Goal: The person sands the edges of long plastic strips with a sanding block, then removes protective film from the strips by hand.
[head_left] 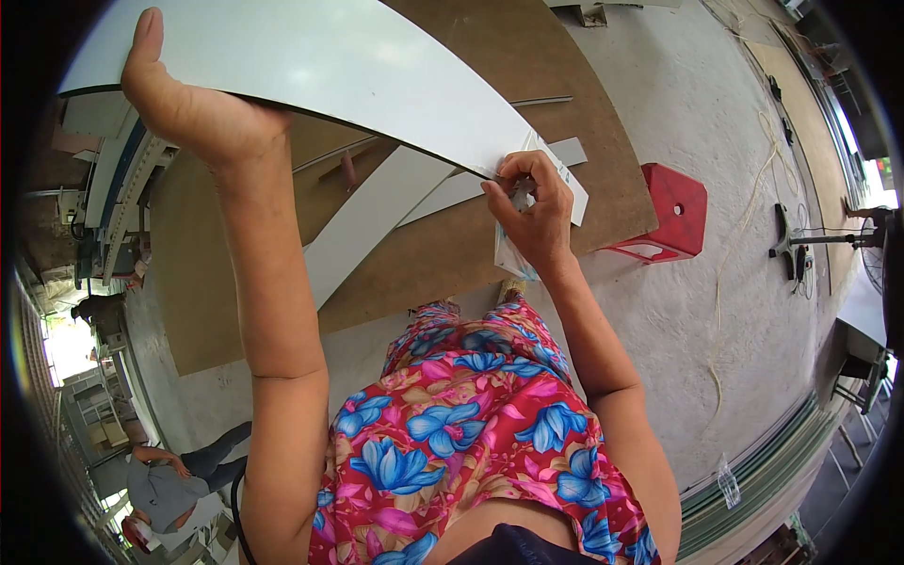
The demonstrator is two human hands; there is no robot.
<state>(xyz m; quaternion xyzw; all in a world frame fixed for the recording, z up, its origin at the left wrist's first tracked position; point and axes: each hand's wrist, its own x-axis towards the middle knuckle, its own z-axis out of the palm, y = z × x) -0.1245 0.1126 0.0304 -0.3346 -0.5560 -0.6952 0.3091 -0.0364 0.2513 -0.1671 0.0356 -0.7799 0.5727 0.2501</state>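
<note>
A long white panel (311, 56) with a dark edge reaches across the upper part of the view, raised above a brown board. My left hand (193, 113) supports its near edge at the left; the thumb points up beside the white face and the other fingers are hidden. At the panel's right end, my right hand (541, 207) has its fingers curled and pinched on clear plastic film (511, 247), which hangs below the corner. Two narrower white strips (377, 212) lie crossed on the brown board (603, 160) underneath.
A red plastic stool (676, 212) stands right of the brown board. Further right are a cable (720, 292) on the concrete floor, a standing fan (871, 245) and stacked long sheets (753, 480). At lower left sits another person (169, 490) in grey.
</note>
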